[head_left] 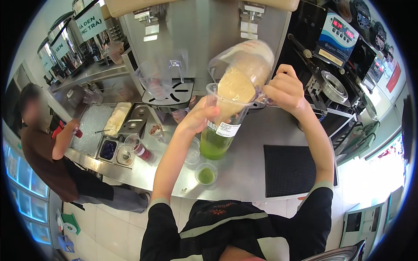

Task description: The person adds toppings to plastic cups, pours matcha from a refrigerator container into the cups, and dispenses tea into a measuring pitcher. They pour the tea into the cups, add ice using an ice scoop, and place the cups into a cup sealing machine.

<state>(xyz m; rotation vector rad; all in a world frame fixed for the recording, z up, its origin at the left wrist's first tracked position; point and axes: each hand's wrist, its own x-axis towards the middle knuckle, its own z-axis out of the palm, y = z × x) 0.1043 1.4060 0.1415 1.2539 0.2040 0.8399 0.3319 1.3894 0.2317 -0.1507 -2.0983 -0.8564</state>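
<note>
With my right hand clasped on the tilted pitcher and my left hand wrapped around the cup, over-tipping could spill the beige liquid.

Pale tiled floor, steel counter — white wall at left, strong daylight right.

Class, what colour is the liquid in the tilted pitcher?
The liquid is pale tan; see the head view.

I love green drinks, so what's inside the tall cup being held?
The tall cup has green liquid low down and tan liquid near the top, where the pitcher tilts. The left hand and white label hide what's behind them.
</note>
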